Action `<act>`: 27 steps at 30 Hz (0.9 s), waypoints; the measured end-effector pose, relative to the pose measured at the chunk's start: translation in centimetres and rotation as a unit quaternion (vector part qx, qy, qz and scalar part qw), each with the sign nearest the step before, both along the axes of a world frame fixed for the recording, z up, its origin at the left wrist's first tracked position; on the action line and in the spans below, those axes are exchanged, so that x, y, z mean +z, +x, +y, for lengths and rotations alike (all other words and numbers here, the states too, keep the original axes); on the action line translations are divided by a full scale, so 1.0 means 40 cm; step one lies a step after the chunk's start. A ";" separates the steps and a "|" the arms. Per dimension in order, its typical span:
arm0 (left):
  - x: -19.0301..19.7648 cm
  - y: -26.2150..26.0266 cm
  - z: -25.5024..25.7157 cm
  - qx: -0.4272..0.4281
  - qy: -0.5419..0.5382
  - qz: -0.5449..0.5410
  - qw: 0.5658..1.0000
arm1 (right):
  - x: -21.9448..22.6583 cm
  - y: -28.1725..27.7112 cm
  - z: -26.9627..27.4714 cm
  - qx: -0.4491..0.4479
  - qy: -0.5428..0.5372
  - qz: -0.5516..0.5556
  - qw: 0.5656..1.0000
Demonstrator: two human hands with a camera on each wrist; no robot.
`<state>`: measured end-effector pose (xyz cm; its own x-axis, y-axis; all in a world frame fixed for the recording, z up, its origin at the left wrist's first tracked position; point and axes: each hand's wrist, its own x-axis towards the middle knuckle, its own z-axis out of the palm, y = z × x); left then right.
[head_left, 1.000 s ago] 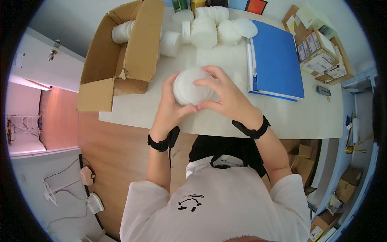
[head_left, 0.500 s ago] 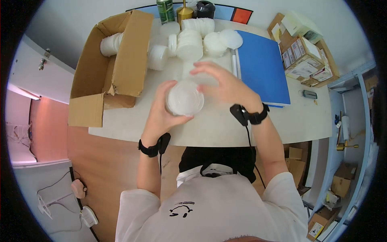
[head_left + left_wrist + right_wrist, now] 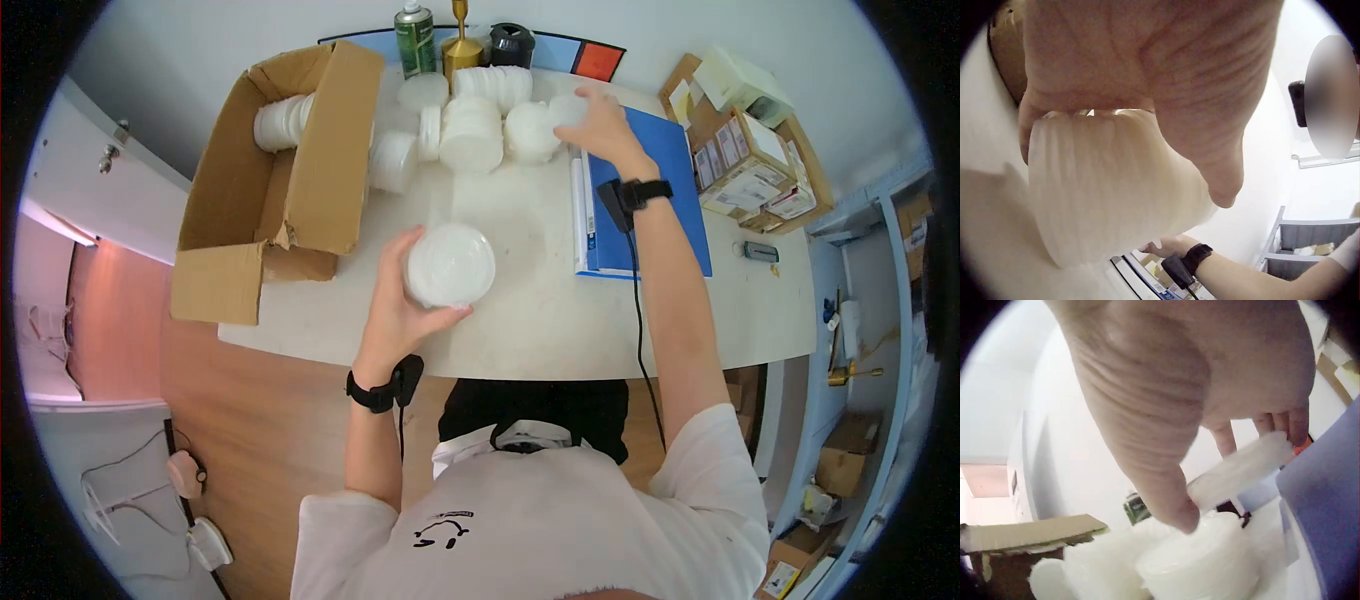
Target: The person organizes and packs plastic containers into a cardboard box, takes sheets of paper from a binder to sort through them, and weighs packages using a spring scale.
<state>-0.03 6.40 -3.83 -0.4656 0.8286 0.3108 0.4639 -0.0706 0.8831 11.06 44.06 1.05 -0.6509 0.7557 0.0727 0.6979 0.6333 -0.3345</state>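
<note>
The left hand (image 3: pixel 392 310) grips a stack of round, translucent white lids (image 3: pixel 451 265) above the near part of the table; in the left wrist view the stack (image 3: pixel 1104 187) shows ridged sides, with the thumb along one side. At the blue binder's left edge, the right hand (image 3: pixel 606 130) pinches a single round white piece (image 3: pixel 568 112) by its rim. In the right wrist view this piece (image 3: pixel 1241 472) is tilted between thumb and fingers, over a wrapped white stack (image 3: pixel 1197 562). More white stacks (image 3: pixel 471 135) lie left of the right hand.
An open cardboard box (image 3: pixel 335 150) with white stacks inside stands at the table's left. The blue binder (image 3: pixel 655 200) lies under the right forearm. A green can (image 3: pixel 415 42), a gold object (image 3: pixel 462 50) and a black container (image 3: pixel 511 45) stand behind. Boxes (image 3: pixel 745 165) sit at back right.
The right hand has left the held stack, moved back and right, and taken hold of the round piece beside the binder. The left hand still grips its stack.
</note>
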 end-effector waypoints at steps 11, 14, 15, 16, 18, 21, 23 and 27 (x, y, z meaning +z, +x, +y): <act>0.032 0.021 0.035 0.007 0.022 0.029 0.999 | 0.055 0.101 -0.506 0.370 -0.105 0.238 0.892; 0.030 0.019 0.022 -0.002 0.012 0.057 0.998 | 0.031 0.115 -0.523 0.352 -0.146 0.223 0.897; 0.030 0.023 0.021 0.002 0.013 0.057 0.998 | 0.028 0.123 -0.526 0.337 -0.188 0.217 0.897; 0.031 0.030 0.021 0.011 0.014 0.063 0.998 | 0.023 0.129 -0.533 0.340 -0.188 0.216 0.896; 0.035 0.039 0.023 0.019 0.017 0.072 0.997 | 0.013 0.138 -0.542 0.369 -0.153 0.231 0.887; 0.043 0.042 0.025 0.016 0.017 0.067 0.997 | -0.014 0.152 -0.527 0.366 -0.209 0.224 0.879; 0.037 0.045 0.027 0.015 0.007 0.088 0.996 | -0.032 0.152 -0.524 0.362 -0.215 0.223 0.879; 0.060 0.054 0.036 0.028 0.010 0.135 0.990 | -0.083 0.161 -0.527 0.360 -0.187 0.224 0.886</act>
